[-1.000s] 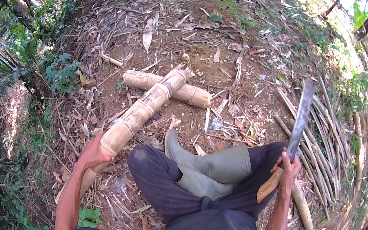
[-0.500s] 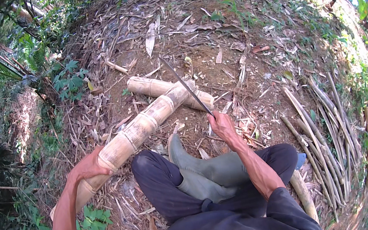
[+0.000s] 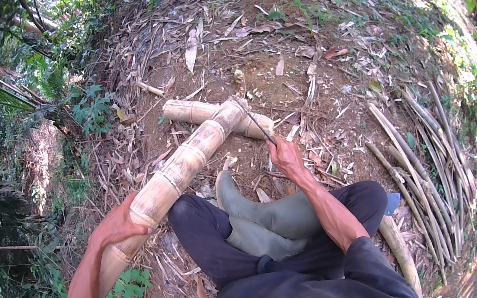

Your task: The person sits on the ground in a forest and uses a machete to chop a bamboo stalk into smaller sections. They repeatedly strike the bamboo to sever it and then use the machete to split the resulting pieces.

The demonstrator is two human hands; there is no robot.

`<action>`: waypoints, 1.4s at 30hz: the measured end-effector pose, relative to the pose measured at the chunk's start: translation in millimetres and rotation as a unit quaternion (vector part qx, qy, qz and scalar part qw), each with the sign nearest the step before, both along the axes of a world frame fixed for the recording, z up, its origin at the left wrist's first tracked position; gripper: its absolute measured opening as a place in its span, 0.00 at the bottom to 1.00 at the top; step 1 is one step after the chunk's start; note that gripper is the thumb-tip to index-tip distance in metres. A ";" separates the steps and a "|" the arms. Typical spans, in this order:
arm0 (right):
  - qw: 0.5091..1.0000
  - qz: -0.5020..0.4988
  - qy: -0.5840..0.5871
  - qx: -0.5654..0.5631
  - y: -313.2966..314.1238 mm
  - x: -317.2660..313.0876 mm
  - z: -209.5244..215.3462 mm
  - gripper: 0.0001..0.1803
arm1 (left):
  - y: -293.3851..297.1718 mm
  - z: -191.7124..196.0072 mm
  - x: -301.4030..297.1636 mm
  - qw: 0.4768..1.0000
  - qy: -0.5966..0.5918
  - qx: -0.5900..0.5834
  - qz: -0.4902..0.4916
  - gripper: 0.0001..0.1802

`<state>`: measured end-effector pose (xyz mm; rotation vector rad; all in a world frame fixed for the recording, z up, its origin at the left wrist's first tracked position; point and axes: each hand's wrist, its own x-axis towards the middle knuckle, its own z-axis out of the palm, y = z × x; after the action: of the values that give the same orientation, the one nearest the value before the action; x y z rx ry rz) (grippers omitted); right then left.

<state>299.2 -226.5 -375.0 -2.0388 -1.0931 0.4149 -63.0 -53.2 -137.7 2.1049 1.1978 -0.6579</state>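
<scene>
A thick, pale bamboo pole (image 3: 177,171) slants from my lower left up toward the middle. Its far end rests across a shorter bamboo piece (image 3: 192,111) lying on the ground. My left hand (image 3: 119,222) is wrapped round the near part of the pole, fingers closed on it. In my right hand (image 3: 286,156) is the handle of a long, dark machete (image 3: 257,123). The blade points up and left, its tip at the pole's far end; whether it has cut in cannot be told.
My green rubber boots (image 3: 266,215) are crossed in front of me. Several thin sticks (image 3: 422,178) lie in a heap at the right, with a thicker pole (image 3: 397,248) near my right knee. Dry leaves and chips litter the soil; green plants (image 3: 92,108) grow at the left.
The machete blade has swung down from above, and its tip is now at the far end of the pole. My left hand keeps its hold, with the pole nearly unmoved.
</scene>
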 end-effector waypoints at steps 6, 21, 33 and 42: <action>0.999 -0.016 0.004 -0.045 10.0 13.9 -21.8 0.17 | -2.3 25.3 25.9 0.999 0.032 0.018 -0.006 0.57; 0.994 -0.045 -0.014 -0.102 8.5 8.3 -21.5 0.20 | -4.2 12.5 32.5 0.999 0.007 0.030 -0.038 0.58; 0.959 -0.008 -0.016 0.283 28.7 -2.0 91.8 0.09 | -18.9 21.1 22.0 0.998 0.035 0.040 -0.021 0.58; 0.994 -0.052 0.043 -0.090 -3.7 31.3 -13.6 0.21 | -17.6 9.8 36.0 0.995 0.034 0.073 -0.066 0.57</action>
<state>330.5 -230.1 -388.7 -2.2029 -0.9198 0.5604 -27.0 -70.9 -127.8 2.3168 1.1830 -0.7241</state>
